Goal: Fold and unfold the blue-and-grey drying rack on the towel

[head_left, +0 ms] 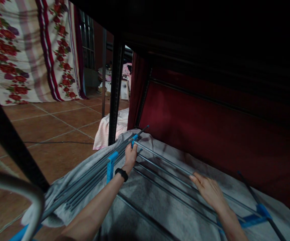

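We hold a rack [165, 159] of slim grey tubes, set roughly parallel and dull-sheened, over the grey blanket [157, 201], spanning from near its left edge toward its right side. Bright blue plastic fittings join the tubes: a blue connector [134, 139] toward the blanket's far left corner and a darker-looking, shaded blue end piece [257, 219] toward the right. Our left hand [130, 154] is wrapped round the rack's corner just below that connector; our right hand [207, 189] pinches the farthest tube between thumb and fingers. Along the blanket's left edge lies a bundle of grey rods [92, 179], beside a blue bracket [111, 164]. A red cloth [197, 127] hangs behind the far edge.
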`<action>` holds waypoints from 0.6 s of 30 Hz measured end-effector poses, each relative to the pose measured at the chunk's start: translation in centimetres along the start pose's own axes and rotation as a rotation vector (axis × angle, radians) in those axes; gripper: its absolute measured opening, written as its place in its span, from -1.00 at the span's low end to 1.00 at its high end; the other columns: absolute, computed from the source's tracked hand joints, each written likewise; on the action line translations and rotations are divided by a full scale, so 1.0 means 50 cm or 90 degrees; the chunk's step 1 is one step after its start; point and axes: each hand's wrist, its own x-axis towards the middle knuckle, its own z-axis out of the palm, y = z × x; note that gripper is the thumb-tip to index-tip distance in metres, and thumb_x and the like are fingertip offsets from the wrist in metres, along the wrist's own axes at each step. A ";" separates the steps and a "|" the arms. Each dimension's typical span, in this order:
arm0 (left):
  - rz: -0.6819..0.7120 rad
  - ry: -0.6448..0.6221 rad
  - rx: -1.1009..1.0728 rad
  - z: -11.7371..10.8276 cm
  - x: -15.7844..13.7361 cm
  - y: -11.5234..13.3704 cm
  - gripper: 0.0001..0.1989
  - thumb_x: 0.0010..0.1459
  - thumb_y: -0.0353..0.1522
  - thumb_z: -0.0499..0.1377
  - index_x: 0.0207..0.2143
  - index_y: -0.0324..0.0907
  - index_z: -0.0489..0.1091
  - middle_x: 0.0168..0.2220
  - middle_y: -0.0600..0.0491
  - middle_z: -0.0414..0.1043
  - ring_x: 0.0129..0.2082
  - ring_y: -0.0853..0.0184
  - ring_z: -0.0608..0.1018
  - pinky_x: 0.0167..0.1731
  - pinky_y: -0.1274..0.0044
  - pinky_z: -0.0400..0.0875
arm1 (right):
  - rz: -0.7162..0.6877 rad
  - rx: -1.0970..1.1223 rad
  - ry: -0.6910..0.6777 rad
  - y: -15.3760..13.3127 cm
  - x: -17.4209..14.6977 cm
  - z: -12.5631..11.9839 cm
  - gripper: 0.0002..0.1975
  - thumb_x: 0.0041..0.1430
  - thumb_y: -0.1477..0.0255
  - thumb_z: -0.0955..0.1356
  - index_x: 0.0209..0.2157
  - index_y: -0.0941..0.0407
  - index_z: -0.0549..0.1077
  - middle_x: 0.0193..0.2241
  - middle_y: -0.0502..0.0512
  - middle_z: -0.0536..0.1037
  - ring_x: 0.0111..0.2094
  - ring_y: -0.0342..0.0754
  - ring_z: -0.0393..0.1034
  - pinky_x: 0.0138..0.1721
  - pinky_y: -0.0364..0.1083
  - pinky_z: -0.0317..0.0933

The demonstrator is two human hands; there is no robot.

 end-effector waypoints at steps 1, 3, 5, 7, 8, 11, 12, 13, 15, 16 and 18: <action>0.003 0.002 -0.002 0.000 0.000 0.000 -0.76 0.13 -0.24 0.16 -0.23 -0.16 0.50 -0.15 -0.10 0.61 -0.05 0.07 0.58 0.20 0.16 0.40 | -0.005 0.016 0.000 0.000 0.001 -0.003 -0.53 0.50 0.10 0.06 -0.32 -0.04 0.43 -0.45 -0.02 0.62 -0.35 0.05 0.58 -0.37 -0.06 0.14; 0.008 0.005 -0.005 0.001 0.000 -0.001 -0.78 0.13 -0.24 0.16 -0.25 -0.15 0.50 -0.16 -0.09 0.61 -0.06 0.07 0.58 0.20 0.16 0.41 | -0.010 0.045 -0.001 0.000 0.004 -0.007 -0.53 0.49 0.10 0.07 -0.35 -0.04 0.43 -0.47 -0.02 0.61 -0.37 0.04 0.57 -0.38 -0.06 0.14; 0.013 0.006 -0.007 0.002 0.001 -0.001 -0.78 0.13 -0.25 0.16 -0.24 -0.15 0.50 -0.15 -0.09 0.61 -0.05 0.08 0.58 0.20 0.17 0.41 | -0.004 0.070 -0.010 0.002 0.009 -0.011 -0.53 0.48 0.09 0.08 -0.37 -0.03 0.43 -0.49 -0.02 0.60 -0.38 0.04 0.55 -0.38 -0.07 0.15; 0.017 0.005 -0.005 0.002 0.000 -0.002 -0.78 0.13 -0.25 0.16 -0.24 -0.15 0.51 -0.15 -0.09 0.62 -0.05 0.08 0.58 0.20 0.17 0.41 | 0.003 0.103 -0.035 0.006 0.016 -0.015 -0.52 0.47 0.08 0.09 -0.39 -0.03 0.43 -0.49 -0.02 0.59 -0.38 0.03 0.54 -0.38 -0.08 0.16; 0.019 0.005 -0.003 0.002 0.000 -0.002 -0.78 0.14 -0.25 0.15 -0.24 -0.15 0.51 -0.15 -0.09 0.61 -0.06 0.08 0.58 0.20 0.16 0.41 | 0.005 0.123 -0.054 0.008 0.020 -0.016 -0.51 0.46 0.06 0.09 -0.40 -0.02 0.42 -0.49 -0.03 0.59 -0.38 0.03 0.53 -0.37 -0.08 0.16; 0.026 0.007 0.010 0.003 0.000 -0.005 -0.76 0.14 -0.23 0.14 -0.24 -0.16 0.50 -0.18 -0.10 0.61 -0.09 0.08 0.59 0.18 0.15 0.42 | 0.005 0.167 -0.101 0.012 0.029 -0.014 -0.48 0.46 0.02 0.08 -0.42 0.00 0.40 -0.47 -0.02 0.58 -0.38 0.01 0.52 -0.38 -0.09 0.17; 0.028 0.008 0.016 0.003 0.000 -0.006 -0.76 0.14 -0.23 0.14 -0.24 -0.16 0.50 -0.18 -0.10 0.60 -0.10 0.08 0.59 0.18 0.15 0.42 | 0.004 0.169 -0.106 0.012 0.030 -0.011 -0.47 0.46 0.02 0.07 -0.42 0.00 0.39 -0.47 -0.02 0.58 -0.39 0.00 0.51 -0.38 -0.09 0.17; 0.030 0.010 0.022 0.003 0.001 -0.007 -0.75 0.14 -0.22 0.13 -0.24 -0.16 0.49 -0.19 -0.11 0.60 -0.11 0.08 0.59 0.17 0.16 0.42 | 0.002 0.165 -0.103 0.012 0.030 -0.006 -0.47 0.46 0.02 0.07 -0.41 0.00 0.39 -0.46 -0.01 0.58 -0.39 0.01 0.51 -0.37 -0.09 0.17; 0.032 0.014 0.036 0.004 0.003 -0.008 -0.76 0.13 -0.21 0.13 -0.26 -0.15 0.48 -0.21 -0.10 0.58 -0.12 0.09 0.59 0.15 0.18 0.44 | -0.001 0.138 -0.083 0.009 0.026 0.003 -0.48 0.48 0.05 0.06 -0.38 0.00 0.41 -0.45 0.00 0.59 -0.37 0.02 0.52 -0.34 -0.08 0.18; 0.032 0.015 0.044 0.003 0.004 -0.008 -0.77 0.13 -0.20 0.13 -0.28 -0.15 0.46 -0.22 -0.10 0.57 -0.13 0.09 0.59 0.13 0.19 0.45 | 0.000 0.117 -0.071 0.006 0.023 0.006 -0.49 0.49 0.08 0.05 -0.35 0.00 0.42 -0.45 0.01 0.59 -0.36 0.03 0.53 -0.33 -0.08 0.18; 0.031 0.016 0.064 0.001 0.005 -0.006 -0.78 0.12 -0.19 0.13 -0.32 -0.13 0.43 -0.26 -0.07 0.54 -0.15 0.09 0.57 0.10 0.20 0.46 | 0.010 0.058 -0.047 -0.004 0.016 0.007 -0.51 0.51 0.12 0.04 -0.29 0.00 0.45 -0.42 0.04 0.62 -0.32 0.05 0.56 -0.32 -0.07 0.17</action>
